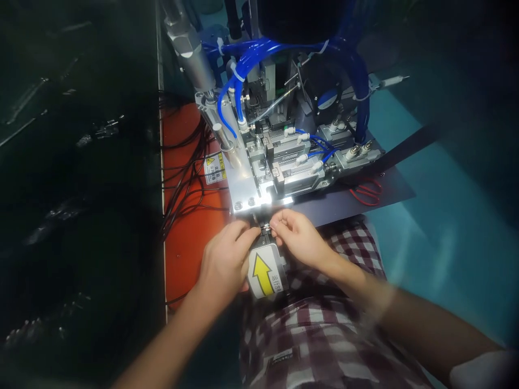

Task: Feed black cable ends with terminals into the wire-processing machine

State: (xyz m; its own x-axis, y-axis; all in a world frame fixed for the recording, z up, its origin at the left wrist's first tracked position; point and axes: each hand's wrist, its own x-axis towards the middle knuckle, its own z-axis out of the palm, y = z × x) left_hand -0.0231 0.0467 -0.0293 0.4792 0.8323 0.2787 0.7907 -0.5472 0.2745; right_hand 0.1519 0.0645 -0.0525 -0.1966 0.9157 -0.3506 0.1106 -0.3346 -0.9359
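My right hand (298, 232) is closed in a pinch on a small shiny metal part (266, 227), too small to name more exactly. It is held over a narrow dark track at the front of a pneumatic machine (279, 162). From the other side, my left hand (227, 251) reaches in with fingers curled and thumb tip close to the same part. Whatever lies between its fingers is hidden. Just below both hands is a white label plate (261, 270) with a yellow arrow, beside the left palm.
Blue air hoses (263, 51) arch over the machine's cylinders. Black cables (190, 178) run across an orange-red surface (180, 265) on the left, near a warning label (215, 168). Red-handled scissors (368, 192) rest on a dark sheet (393, 192) at right. Checked cloth (312, 329) covers my lap.
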